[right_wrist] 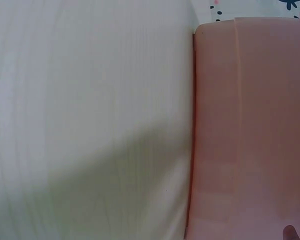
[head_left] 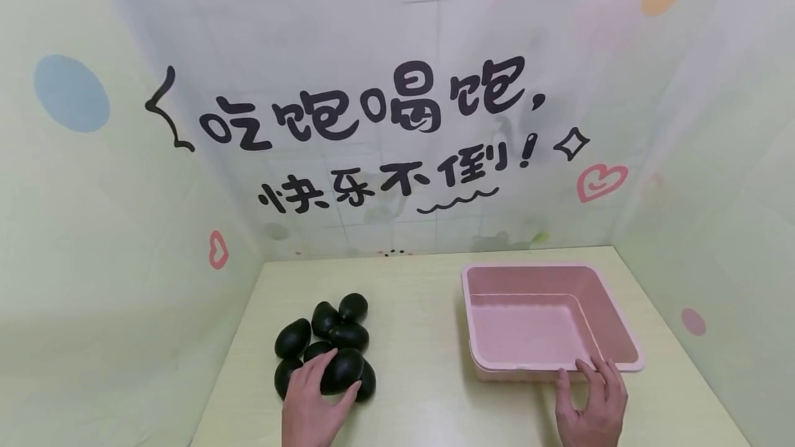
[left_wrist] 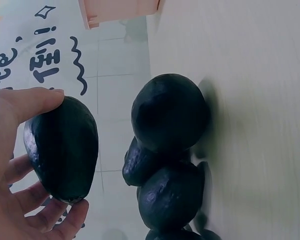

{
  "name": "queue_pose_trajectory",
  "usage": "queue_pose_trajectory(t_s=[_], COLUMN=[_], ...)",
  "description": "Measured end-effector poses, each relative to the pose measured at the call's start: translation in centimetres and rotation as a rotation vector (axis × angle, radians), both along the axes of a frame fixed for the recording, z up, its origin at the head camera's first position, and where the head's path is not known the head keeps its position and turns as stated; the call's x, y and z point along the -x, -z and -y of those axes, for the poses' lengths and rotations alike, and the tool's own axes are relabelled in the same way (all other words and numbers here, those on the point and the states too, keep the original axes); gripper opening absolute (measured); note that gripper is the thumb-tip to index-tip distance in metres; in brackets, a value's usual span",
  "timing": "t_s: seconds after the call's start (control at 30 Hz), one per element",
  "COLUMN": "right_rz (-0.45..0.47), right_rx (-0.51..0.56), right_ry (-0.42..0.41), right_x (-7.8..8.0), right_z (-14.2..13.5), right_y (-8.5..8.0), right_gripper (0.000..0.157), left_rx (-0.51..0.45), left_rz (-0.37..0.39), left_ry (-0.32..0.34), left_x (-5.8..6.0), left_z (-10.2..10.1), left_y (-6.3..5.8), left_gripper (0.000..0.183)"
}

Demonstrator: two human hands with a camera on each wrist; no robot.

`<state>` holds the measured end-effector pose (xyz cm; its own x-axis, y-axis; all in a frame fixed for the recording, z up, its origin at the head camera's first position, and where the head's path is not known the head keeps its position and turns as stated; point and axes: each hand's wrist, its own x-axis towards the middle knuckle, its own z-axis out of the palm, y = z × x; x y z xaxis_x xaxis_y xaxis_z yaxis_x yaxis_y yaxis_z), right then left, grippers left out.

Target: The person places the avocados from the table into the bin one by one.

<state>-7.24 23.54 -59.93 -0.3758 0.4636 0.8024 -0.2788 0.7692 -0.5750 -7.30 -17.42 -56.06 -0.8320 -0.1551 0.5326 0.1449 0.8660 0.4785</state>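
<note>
My left hand (head_left: 310,399) grips a dark avocado (head_left: 343,371), thumb on one side and curled fingers on the other. The left wrist view shows this avocado (left_wrist: 65,150) raised beside a cluster of other avocados (left_wrist: 170,115). In the head view, those avocados (head_left: 349,336) lie close together on the table at the left, some partly hidden by my hand. On the right, my right hand (head_left: 593,402) holds the front rim of a pink plastic bin (head_left: 497,368), fingertips over the edge. One fingertip (right_wrist: 290,233) shows against the bin's wall in the right wrist view.
The pale wooden table (head_left: 416,336) stretches between the avocados and the bin. Behind it and at both sides stand light wall coverings (head_left: 385,26) with black lettering and coloured shapes. Nothing lies inside the bin.
</note>
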Motion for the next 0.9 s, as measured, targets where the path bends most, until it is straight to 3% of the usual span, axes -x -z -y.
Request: queue_pose_trajectory(t_s=[0.43, 0.9], right_rz=[0.029, 0.033], right_rx=[-0.017, -0.047], right_ry=[-0.013, -0.022], right_x=[0.1, 0.0], right_z=[-0.9, -0.9], right_y=[1.2, 0.9], right_gripper=[0.061, 0.059], left_rx=[0.0, -0.006], left_rz=[0.011, 0.03], left_ry=[0.033, 0.057], left_x=[0.4, 1.5], left_z=[-0.5, -0.6], left_y=[-0.5, -1.1], left_gripper=[0.069, 0.069])
